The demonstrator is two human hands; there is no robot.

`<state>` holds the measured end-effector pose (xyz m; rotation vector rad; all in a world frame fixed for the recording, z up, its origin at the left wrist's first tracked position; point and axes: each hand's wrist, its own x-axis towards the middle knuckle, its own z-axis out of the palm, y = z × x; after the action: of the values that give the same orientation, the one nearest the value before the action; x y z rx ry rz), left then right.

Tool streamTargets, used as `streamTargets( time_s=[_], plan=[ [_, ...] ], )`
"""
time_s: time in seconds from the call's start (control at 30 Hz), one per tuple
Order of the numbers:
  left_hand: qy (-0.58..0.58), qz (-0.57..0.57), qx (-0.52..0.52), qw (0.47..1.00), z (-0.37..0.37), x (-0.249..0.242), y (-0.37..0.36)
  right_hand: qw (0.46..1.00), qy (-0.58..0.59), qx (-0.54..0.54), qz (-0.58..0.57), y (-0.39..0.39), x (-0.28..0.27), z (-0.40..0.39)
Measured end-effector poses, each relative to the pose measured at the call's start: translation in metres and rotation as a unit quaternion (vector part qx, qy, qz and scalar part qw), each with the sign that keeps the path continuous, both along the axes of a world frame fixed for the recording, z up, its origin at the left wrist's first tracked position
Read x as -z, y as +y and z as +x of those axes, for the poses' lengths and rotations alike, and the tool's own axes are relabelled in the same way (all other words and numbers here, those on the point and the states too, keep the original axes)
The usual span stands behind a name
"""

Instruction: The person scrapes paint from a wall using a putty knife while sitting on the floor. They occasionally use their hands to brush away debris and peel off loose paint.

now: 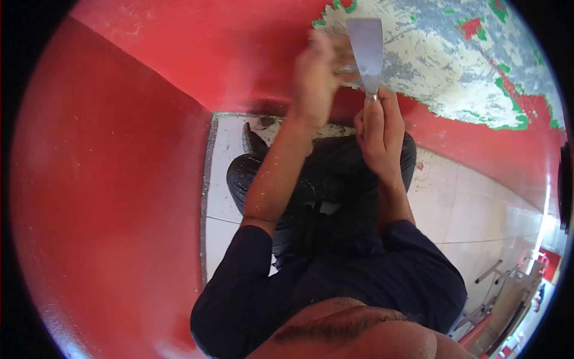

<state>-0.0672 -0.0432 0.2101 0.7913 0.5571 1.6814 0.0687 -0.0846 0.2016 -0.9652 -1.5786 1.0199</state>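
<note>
Metal-framed furniture [507, 304] stands on the pale tiled floor [472, 209].

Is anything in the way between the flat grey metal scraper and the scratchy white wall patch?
Maybe the blurred left hand: its fingers reach the left edge of the flat grey metal scraper; whether they go behind is hidden. Nothing else visible blocks the ragged white-and-grey patch on the red wall.

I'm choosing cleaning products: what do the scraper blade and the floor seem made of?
Scraper blade: probably steel, satin grey, judging by its smooth metallic sheen. Floor: likely ceramic tile, pale and slightly glossy, given its straight joints.
</note>
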Motion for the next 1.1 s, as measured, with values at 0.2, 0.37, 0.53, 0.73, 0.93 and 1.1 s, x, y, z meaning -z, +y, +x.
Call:
streamTargets(
  time_s=[0.2, 0.37, 0.53, 0.73, 0.93, 1.1],
  plan=[
    [0.019, -0.019, 0.127, 0.992, 0.027, 0.012, 0.017, 0.972, -0.089, 0.142, 0.163, 0.024, 0.019, -0.014],
    [0.042, -0.025, 0.092, 0.995, 0.033, 0.003, 0.011, 0.975, -0.108, 0.129, 0.147, 0.021, 0.015, -0.01],
    [0.119, 0.058, 0.002, 0.991, 0.024, -0.024, 0.025, 0.978, -0.098, 0.111, 0.146, 0.035, -0.002, -0.019],
    [0.074, -0.046, -0.001, 0.996, 0.039, -0.003, 0.012, 0.973, -0.076, 0.13, 0.175, 0.027, 0.006, -0.016],
    [0.122, -0.058, -0.008, 0.991, 0.025, -0.018, 0.008, 0.978, -0.076, 0.106, 0.16, 0.027, -0.006, -0.022],
    [0.142, 0.014, -0.018, 0.99, 0.024, -0.023, 0.021, 0.973, -0.1, 0.128, 0.162, 0.029, -0.013, -0.028]
  ],
)
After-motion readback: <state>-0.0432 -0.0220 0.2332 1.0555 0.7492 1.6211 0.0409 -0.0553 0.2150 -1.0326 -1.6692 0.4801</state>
